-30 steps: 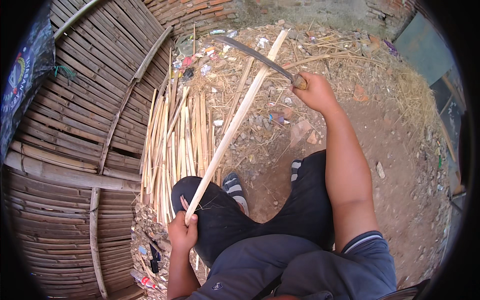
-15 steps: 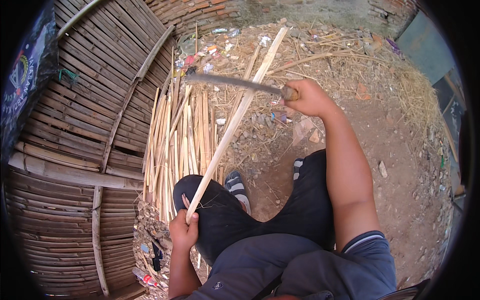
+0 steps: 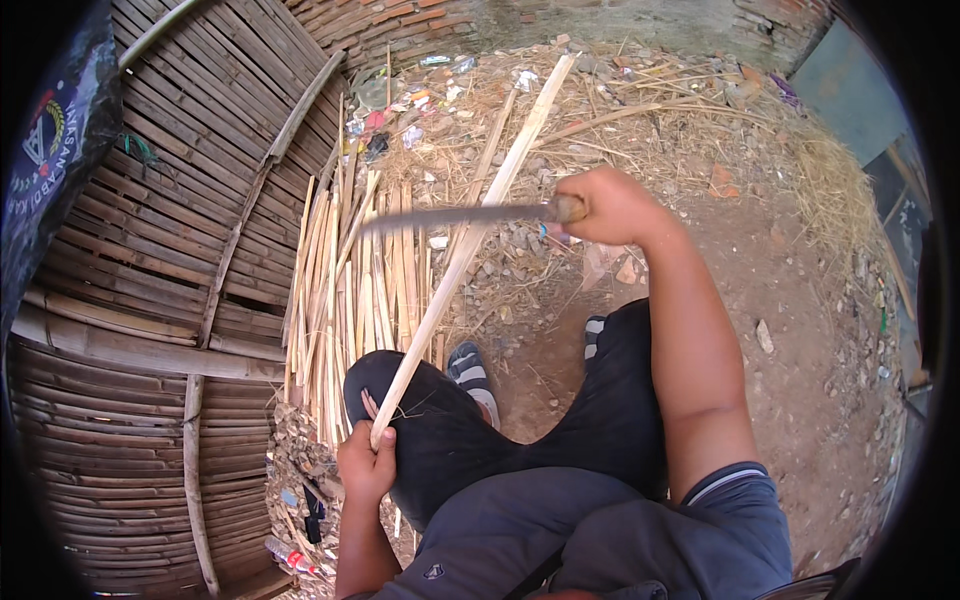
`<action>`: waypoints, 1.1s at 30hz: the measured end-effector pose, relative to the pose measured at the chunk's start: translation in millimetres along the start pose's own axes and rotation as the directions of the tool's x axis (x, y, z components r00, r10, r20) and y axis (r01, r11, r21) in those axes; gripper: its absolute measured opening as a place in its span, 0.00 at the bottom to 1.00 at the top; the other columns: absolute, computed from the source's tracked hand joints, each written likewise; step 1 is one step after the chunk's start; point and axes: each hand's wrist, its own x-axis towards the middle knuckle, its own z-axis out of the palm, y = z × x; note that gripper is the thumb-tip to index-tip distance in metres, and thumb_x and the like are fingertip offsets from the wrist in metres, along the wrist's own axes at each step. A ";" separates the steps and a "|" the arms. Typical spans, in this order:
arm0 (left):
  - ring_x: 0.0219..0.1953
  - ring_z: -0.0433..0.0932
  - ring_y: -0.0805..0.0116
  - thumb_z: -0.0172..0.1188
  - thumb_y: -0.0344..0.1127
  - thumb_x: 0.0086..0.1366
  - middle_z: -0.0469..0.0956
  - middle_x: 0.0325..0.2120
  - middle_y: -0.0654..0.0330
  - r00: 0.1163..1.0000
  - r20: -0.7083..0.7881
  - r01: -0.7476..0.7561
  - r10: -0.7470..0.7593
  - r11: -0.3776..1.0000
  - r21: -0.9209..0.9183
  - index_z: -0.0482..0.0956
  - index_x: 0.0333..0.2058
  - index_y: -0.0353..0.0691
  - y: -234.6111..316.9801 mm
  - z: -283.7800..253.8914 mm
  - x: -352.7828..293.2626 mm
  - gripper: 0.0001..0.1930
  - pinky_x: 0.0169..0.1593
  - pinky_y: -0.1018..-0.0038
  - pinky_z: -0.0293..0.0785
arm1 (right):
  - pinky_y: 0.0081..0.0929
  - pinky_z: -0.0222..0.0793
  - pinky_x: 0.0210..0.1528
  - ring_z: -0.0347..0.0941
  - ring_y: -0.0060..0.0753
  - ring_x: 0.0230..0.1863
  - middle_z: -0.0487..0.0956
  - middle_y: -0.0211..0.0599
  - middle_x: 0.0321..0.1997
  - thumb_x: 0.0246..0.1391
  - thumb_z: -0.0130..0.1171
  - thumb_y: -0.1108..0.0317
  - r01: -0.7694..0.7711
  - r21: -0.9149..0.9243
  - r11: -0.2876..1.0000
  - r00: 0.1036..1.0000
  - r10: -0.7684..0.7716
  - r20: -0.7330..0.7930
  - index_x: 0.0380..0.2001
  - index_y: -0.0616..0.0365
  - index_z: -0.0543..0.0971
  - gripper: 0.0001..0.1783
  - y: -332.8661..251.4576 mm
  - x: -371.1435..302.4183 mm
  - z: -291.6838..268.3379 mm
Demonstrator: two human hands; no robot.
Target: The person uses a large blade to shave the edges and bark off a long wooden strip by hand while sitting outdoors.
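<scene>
My left hand (image 3: pixel 368 462) grips the near end of a long pale bamboo strip (image 3: pixel 445 285), beside my left knee. The strip slants up and away to the right over my thigh. In my right hand (image 3: pixel 608 207) is the wooden handle of a machete (image 3: pixel 455 217), its long dark blade pointing left. The blade crosses the strip at about mid-length, slightly blurred; whether it touches cannot be told. A pile of split bamboo strips (image 3: pixel 385 275) lies on the ground left of the strip, beyond my left knee.
A bamboo slat wall (image 3: pixel 150 250) runs along the left, with a dark printed sheet (image 3: pixel 60 140) hanging from it. A brick wall (image 3: pixel 400 35) stands at the back. Rubble, straw and litter cover the far ground. A plastic bottle (image 3: pixel 290 553) lies at lower left.
The machete has moved down along the strip toward me, its blade tip dropping, with my right hand shifting slightly. My left hand and the strip stay nearly still.
</scene>
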 end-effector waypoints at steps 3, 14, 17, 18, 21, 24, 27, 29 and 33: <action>0.20 0.77 0.49 0.65 0.49 0.73 0.75 0.18 0.49 0.999 -0.008 -0.036 0.036 0.999 0.006 0.77 0.32 0.37 3.5 0.6 4.9 0.20 0.28 0.60 0.71 | 0.48 0.77 0.43 0.84 0.54 0.39 0.85 0.48 0.33 0.50 0.74 0.59 -0.135 0.114 0.984 0.941 0.164 -0.295 0.38 0.54 0.86 0.15 46.4 1.1 -4.3; 0.18 0.73 0.59 0.64 0.51 0.74 0.72 0.16 0.53 0.998 0.059 0.021 -0.015 0.996 -0.088 0.75 0.30 0.37 -4.6 -1.9 5.1 0.22 0.26 0.63 0.68 | 0.45 0.77 0.42 0.84 0.51 0.38 0.86 0.45 0.34 0.49 0.74 0.59 0.111 -0.131 0.985 0.994 -0.109 0.025 0.37 0.51 0.86 0.14 -17.1 -4.5 13.9; 0.19 0.74 0.59 0.64 0.51 0.74 0.73 0.16 0.53 1.000 -0.010 -0.012 0.011 0.998 -0.059 0.75 0.30 0.37 0.9 0.4 1.2 0.22 0.27 0.63 0.69 | 0.44 0.77 0.41 0.84 0.50 0.37 0.86 0.44 0.33 0.49 0.74 0.59 0.070 -0.028 0.997 0.997 -0.071 -0.014 0.36 0.51 0.86 0.13 -4.6 2.0 9.8; 0.19 0.74 0.58 0.64 0.51 0.74 0.73 0.16 0.53 1.000 -0.012 0.003 -0.003 0.998 -0.060 0.75 0.30 0.37 1.1 0.7 0.6 0.22 0.27 0.63 0.69 | 0.43 0.77 0.41 0.83 0.50 0.37 0.86 0.44 0.33 0.49 0.74 0.59 0.035 0.047 0.998 0.999 -0.033 -0.034 0.37 0.52 0.86 0.13 7.2 3.9 5.8; 0.19 0.75 0.57 0.64 0.51 0.74 0.73 0.16 0.52 1.000 -0.021 0.021 -0.022 0.997 -0.075 0.75 0.30 0.37 2.9 5.6 2.3 0.22 0.27 0.63 0.69 | 0.45 0.77 0.42 0.83 0.51 0.37 0.86 0.47 0.34 0.50 0.73 0.61 -0.124 0.080 0.989 0.953 0.141 -0.268 0.41 0.54 0.87 0.16 32.5 2.1 -1.8; 0.19 0.73 0.62 0.63 0.51 0.74 0.72 0.16 0.54 0.999 -0.041 -0.004 0.001 0.998 -0.068 0.75 0.30 0.37 4.0 4.7 2.0 0.22 0.27 0.64 0.68 | 0.46 0.78 0.44 0.84 0.53 0.38 0.86 0.49 0.35 0.50 0.72 0.62 -0.155 0.017 0.988 0.952 0.154 -0.264 0.44 0.53 0.87 0.17 25.1 1.0 -2.9; 0.20 0.67 0.72 0.62 0.50 0.76 0.70 0.16 0.60 0.998 -0.040 -0.041 0.038 0.996 -0.080 0.75 0.30 0.36 0.5 7.2 2.6 0.22 0.26 0.68 0.65 | 0.45 0.75 0.37 0.83 0.51 0.33 0.83 0.47 0.29 0.50 0.73 0.65 0.088 -0.071 0.994 0.970 -0.101 -0.219 0.34 0.58 0.83 0.12 3.5 -6.7 14.4; 0.20 0.67 0.72 0.61 0.50 0.76 0.70 0.16 0.60 0.999 -0.022 -0.029 0.028 0.996 -0.086 0.75 0.30 0.36 3.1 6.7 4.6 0.22 0.26 0.69 0.65 | 0.46 0.75 0.37 0.83 0.52 0.33 0.83 0.47 0.29 0.50 0.73 0.64 0.198 -0.126 0.972 0.976 -0.208 -0.070 0.32 0.58 0.82 0.12 -18.3 -8.7 23.4; 0.20 0.70 0.67 0.62 0.50 0.75 0.71 0.17 0.57 1.000 -0.018 0.013 -0.015 0.997 -0.075 0.75 0.30 0.37 -3.3 4.2 -1.2 0.22 0.27 0.66 0.67 | 0.48 0.79 0.44 0.84 0.54 0.38 0.86 0.45 0.34 0.49 0.72 0.62 0.206 -0.133 0.969 0.977 -0.196 0.084 0.40 0.51 0.87 0.14 -33.5 -2.1 17.6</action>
